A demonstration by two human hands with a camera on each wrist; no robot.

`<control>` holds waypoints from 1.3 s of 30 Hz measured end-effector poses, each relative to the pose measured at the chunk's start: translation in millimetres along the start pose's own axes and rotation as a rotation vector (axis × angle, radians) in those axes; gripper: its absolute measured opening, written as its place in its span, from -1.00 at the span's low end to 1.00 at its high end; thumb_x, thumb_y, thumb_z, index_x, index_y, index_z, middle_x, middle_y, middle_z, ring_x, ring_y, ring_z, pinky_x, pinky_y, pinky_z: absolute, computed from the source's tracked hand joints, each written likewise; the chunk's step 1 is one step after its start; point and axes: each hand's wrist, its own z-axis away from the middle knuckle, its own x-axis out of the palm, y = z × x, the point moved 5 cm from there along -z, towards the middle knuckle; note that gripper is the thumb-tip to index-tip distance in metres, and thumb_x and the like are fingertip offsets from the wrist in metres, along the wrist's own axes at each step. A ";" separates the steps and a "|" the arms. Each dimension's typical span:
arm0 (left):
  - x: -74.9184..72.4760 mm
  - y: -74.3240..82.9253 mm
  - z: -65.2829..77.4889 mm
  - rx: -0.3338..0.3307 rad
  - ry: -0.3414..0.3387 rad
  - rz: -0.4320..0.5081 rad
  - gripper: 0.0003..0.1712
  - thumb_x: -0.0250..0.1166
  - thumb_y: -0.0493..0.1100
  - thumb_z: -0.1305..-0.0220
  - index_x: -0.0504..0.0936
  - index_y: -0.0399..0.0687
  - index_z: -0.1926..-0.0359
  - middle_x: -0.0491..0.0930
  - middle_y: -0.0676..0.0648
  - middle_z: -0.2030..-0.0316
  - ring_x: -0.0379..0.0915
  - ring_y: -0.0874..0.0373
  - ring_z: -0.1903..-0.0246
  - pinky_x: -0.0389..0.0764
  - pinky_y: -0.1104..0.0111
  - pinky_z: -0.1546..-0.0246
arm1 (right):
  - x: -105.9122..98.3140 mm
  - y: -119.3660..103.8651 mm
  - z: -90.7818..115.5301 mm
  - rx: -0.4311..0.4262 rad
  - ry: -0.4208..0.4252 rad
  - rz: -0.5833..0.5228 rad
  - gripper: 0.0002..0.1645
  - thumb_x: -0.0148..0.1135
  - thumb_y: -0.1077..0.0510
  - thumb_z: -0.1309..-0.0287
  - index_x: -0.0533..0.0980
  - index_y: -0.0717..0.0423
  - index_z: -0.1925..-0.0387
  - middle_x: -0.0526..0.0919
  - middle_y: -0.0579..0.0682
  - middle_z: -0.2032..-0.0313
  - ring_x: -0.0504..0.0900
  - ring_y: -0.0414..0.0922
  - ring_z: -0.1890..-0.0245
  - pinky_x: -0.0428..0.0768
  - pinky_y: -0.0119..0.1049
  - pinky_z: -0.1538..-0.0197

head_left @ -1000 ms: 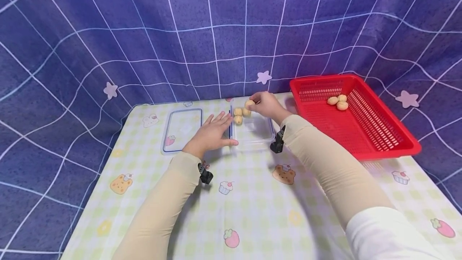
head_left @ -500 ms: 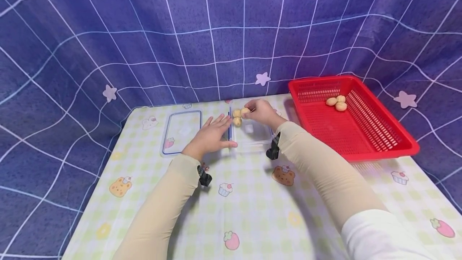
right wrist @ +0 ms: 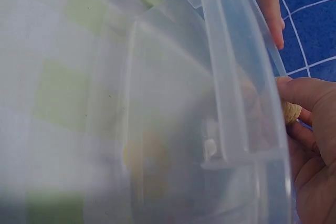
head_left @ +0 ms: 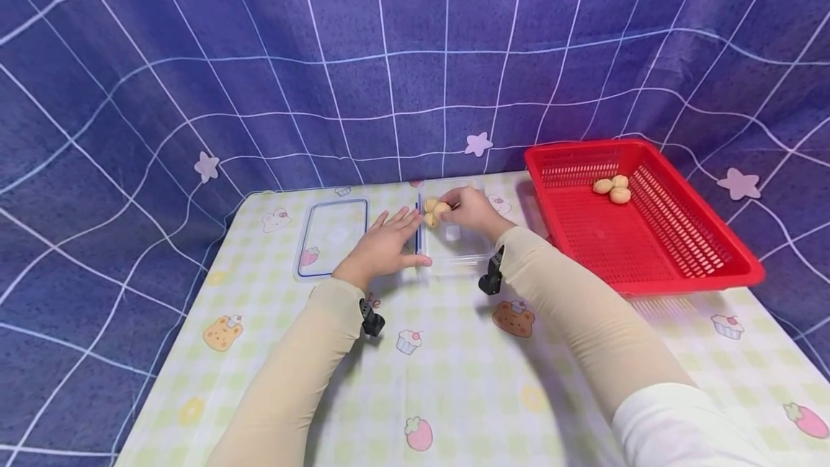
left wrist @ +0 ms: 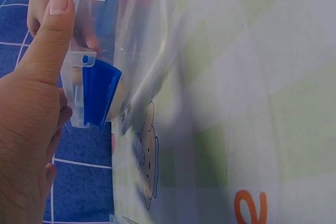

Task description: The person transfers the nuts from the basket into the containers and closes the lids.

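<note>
A clear plastic food container (head_left: 454,251) stands near the back of the table. Several walnuts (head_left: 431,220) sit together in its back left corner. Thumb and fingers of my right hand (head_left: 472,209) pinch a walnut (right wrist: 290,113) over this group, inside the container's outline. My left hand (head_left: 382,245) has its fingers stretched out along the container's left rim, thumb spread toward the front corner. In the left wrist view, the thumb lies against the rim above a blue clip (left wrist: 100,93).
A clear lid with a blue seal (head_left: 332,236) lies flat left of the container. A red plastic basket (head_left: 622,251) on the right holds several walnuts (head_left: 619,195). A blue curtain (head_left: 415,78) hangs behind the checked tablecloth (head_left: 363,395).
My right hand has come down with its walnut, from above the container to the walnuts in the corner. My left hand has stayed at the rim.
</note>
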 end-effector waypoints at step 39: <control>-0.2 -0.6 0.1 -0.007 0.009 0.034 0.17 0.21 0.52 -0.20 0.10 -0.07 -0.58 0.05 -0.01 -0.56 -0.21 0.06 -0.58 -0.22 0.02 -0.57 | 25.2 -0.1 2.2 -0.060 -0.068 0.055 -0.54 0.49 0.15 -0.12 0.63 0.33 0.00 0.76 0.18 0.10 0.71 0.01 0.08 0.63 -0.17 -0.11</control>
